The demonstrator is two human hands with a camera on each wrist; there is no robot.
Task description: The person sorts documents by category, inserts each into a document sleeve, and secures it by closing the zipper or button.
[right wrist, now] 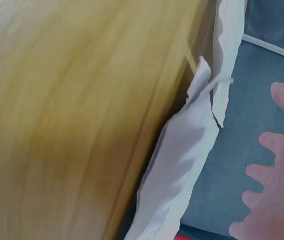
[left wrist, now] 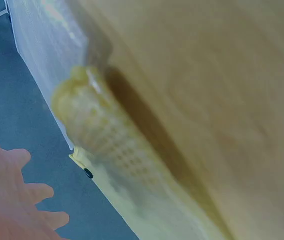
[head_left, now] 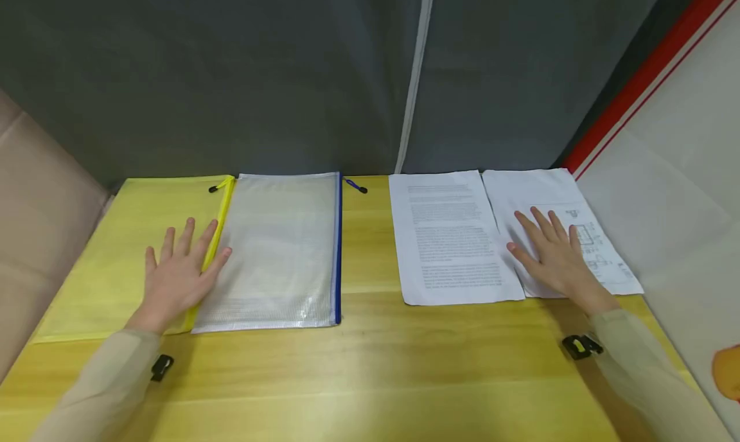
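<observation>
Grey curtain backs a yellow wooden bench [head_left: 370,365]. On its left lie two zip pouches, long axes running away from the person: a yellow mesh pouch [head_left: 115,262] and, overlapping its right edge, a clear mesh pouch [head_left: 277,249] with a blue zipper. Both zipper pulls point toward the curtain. The left hand [head_left: 179,272] rests flat, fingers spread, across their seam. On the right, two printed sheets [head_left: 451,236] lie side by side, also lengthwise away; the right hand [head_left: 552,252] lies flat, apparently pressing on the rightmost sheet [head_left: 601,249].
</observation>
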